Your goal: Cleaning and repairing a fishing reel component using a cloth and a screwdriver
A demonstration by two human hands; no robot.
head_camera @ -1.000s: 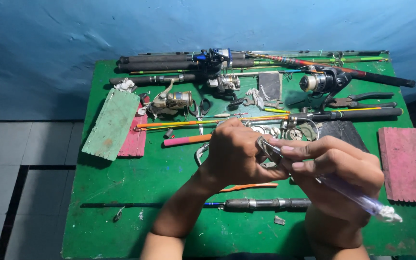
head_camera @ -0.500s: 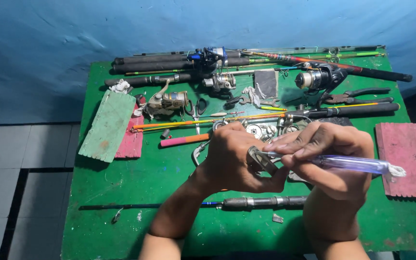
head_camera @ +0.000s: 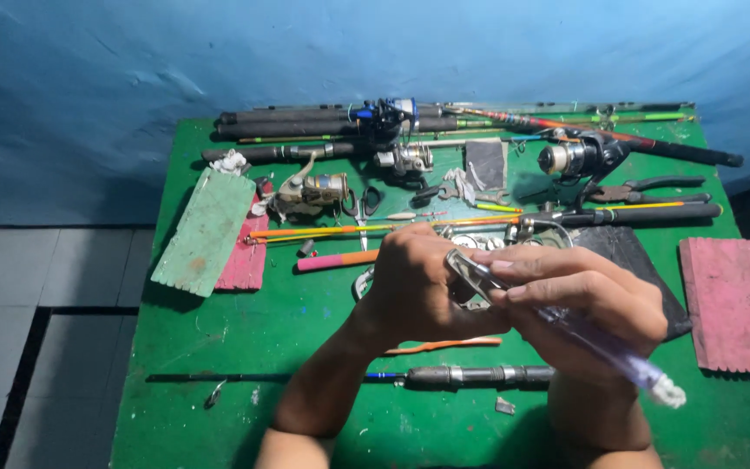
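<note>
- My left hand [head_camera: 414,282] clamps a metal reel part [head_camera: 472,271]; my right hand [head_camera: 588,300] pinches a clear tube [head_camera: 605,347].
- Fishing rods [head_camera: 323,122], reels [head_camera: 570,158], pliers [head_camera: 644,189] crowd the far side of the green table [head_camera: 219,347].
- Blue wall [head_camera: 219,52] beyond.

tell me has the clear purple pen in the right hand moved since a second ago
Yes. The pen has swung: its white tip rose toward the red block at the table's right edge, then dropped back below it.

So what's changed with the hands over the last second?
The right hand tipped the clear purple tool flatter, then let its far end drop low again, tip kept at the metal part in the left hand. Both grips stayed, and the rods and reels on the green table lie unmoved.
</note>
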